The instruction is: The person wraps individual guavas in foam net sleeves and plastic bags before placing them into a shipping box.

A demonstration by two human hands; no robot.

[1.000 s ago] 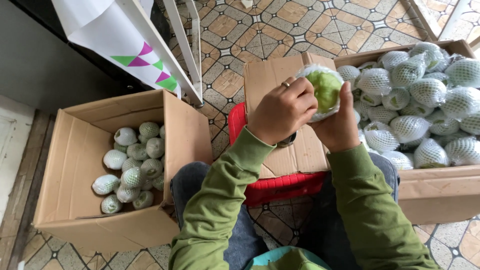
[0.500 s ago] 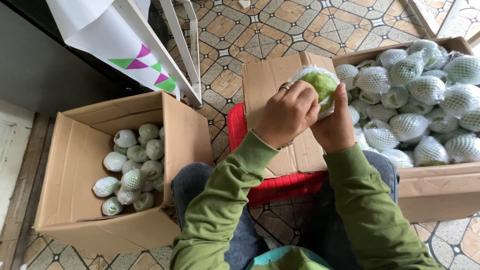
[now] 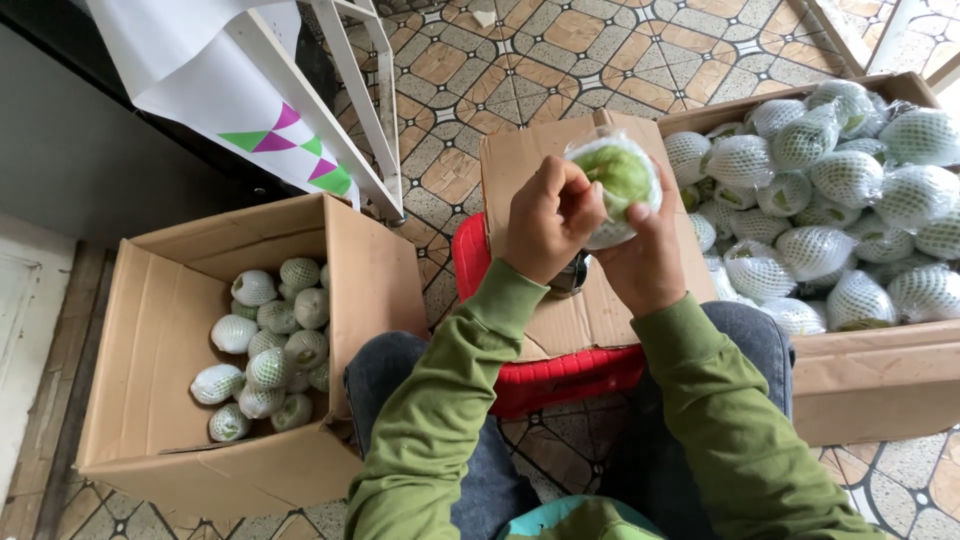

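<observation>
From the head view, looking down: a white sheet (image 3: 215,85) hangs at the upper left, draped over a white frame (image 3: 365,95); on its lower edge sit small triangles – green, purple, pink and green again – in a slanting row; the floor (image 3: 520,60) below is tiled in a brown and cream pattern.

At the left stands an open cardboard box (image 3: 150,330), its flaps up; in its bottom lies a loose heap of wrapped fruit (image 3: 270,350), each a green ball in white foam netting, filling only part of the box. At the right stands a wider cardboard box (image 3: 860,390), piled to the brim with netted fruit (image 3: 830,200) of the same kind, some under clear film. Between the two, a flat piece of cardboard (image 3: 560,320) lies across a red stool (image 3: 560,375) in front of the person's knees; a small dark and shiny thing shows just under the hands, too hidden to tell what it is.

Both hands are raised over the flat cardboard and meet on one green fruit (image 3: 620,175), which is covered in clear film with white netting under it. The right hand (image 3: 650,255) cups the fruit from below and behind, its grip clamped on it; the left hand (image 3: 550,220) presses its fingertips together on the film at the fruit's left side – pinching the wrap. Both arms wear green sleeves (image 3: 730,420); the legs are in blue jeans.
</observation>
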